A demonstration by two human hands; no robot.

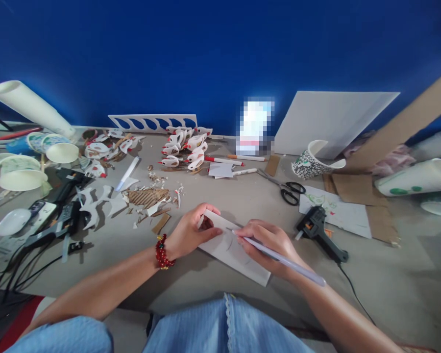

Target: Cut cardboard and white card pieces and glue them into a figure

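The right hand (266, 242) pinches a pale pen-like tool (288, 262), best guided lightly, as left-hand fingers (196, 237) pinch the white board (224, 249), ideally keeping it steady.

The wall (150, 54) is deep blue, the desk (132, 260) grey. Red beads with gold and green ones make the bracelet (164, 251). The curled paper cup (308, 164) has a black net pattern on white. Scissors (290, 192) have black handles; the glue gun (320, 233) is black with orange.
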